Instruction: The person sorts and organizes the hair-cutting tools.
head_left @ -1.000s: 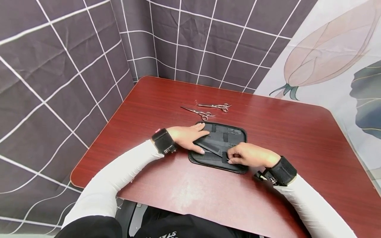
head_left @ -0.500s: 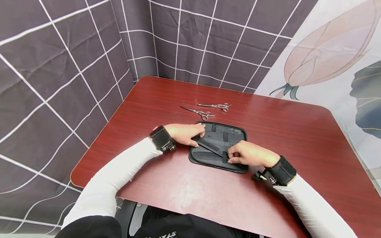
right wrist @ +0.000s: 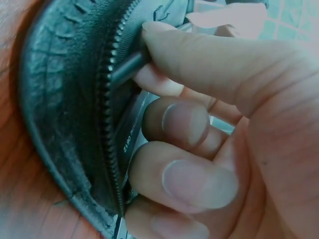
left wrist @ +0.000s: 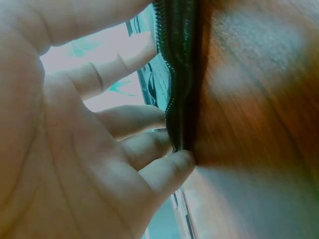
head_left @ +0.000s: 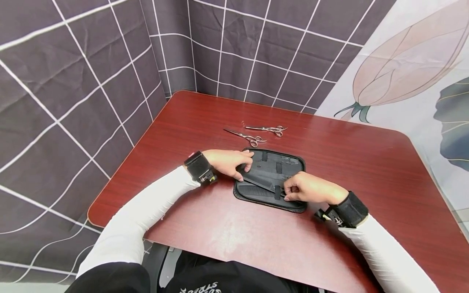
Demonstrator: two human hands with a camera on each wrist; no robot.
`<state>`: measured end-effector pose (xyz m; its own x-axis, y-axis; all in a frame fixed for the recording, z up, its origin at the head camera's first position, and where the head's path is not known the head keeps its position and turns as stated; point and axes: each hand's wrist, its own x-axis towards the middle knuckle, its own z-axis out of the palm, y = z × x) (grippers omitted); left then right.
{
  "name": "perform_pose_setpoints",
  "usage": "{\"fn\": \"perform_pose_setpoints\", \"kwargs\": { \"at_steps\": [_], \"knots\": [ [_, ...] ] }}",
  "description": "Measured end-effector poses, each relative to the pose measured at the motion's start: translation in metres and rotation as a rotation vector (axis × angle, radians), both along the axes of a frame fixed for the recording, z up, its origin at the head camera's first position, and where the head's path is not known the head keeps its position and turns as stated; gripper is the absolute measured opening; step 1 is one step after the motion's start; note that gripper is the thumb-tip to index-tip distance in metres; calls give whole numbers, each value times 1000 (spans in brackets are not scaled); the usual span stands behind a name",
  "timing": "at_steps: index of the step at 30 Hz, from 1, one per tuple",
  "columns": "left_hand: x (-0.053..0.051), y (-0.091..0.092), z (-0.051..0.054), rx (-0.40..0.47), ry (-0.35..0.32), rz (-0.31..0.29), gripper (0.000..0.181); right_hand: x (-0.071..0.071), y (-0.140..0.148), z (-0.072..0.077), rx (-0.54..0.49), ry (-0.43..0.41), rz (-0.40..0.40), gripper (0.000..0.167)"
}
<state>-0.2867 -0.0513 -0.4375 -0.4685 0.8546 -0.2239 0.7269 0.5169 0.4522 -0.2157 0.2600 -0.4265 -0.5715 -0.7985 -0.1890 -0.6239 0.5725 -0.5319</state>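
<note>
A black zip case (head_left: 269, 207) lies unfolded on the table, with elastic loops (head_left: 279, 167) inside. A black comb (head_left: 253, 190) lies along its near half, passing under a loop. My right hand (head_left: 311, 189) pinches a thin dark rod (right wrist: 130, 67) between thumb and forefinger; it looks like the comb's tail end, and its far part is hidden. The other fingers curl beside the zip edge. At the case's left side, my left hand (head_left: 228, 162) rests with loosely spread fingers, which touch the zipped rim (left wrist: 174, 89) in the left wrist view. A dark inner panel (head_left: 261, 175) slants between both hands.
Two pairs of metal scissors, one nearer (head_left: 253, 140) and one farther (head_left: 272, 130), lie behind the case. The red-brown table (head_left: 190, 130) meets a grey gridded cloth (head_left: 249, 53) at its back and left. A floral cloth (head_left: 403, 69) hangs at the right.
My left hand has drawn back slightly to the left, its fingers less spread over the panel. The right hand keeps its pinch almost in place. The head view has shifted slightly.
</note>
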Motion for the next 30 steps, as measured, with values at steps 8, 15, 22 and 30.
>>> {"fn": "perform_pose_setpoints", "kwargs": {
  "at_steps": [8,15,22,30],
  "knots": [
    [0,3,3,2,11,4,29,-1,3,2,2,7,-27,31],
    [2,2,3,5,-8,17,30,0,3,2,4,9,-27,31],
    [2,2,3,-10,-5,6,30,-1,5,3,9,21,-40,26],
    [1,3,3,-29,-12,11,31,-17,5,17,-17,94,-46,21]
  ]
}}
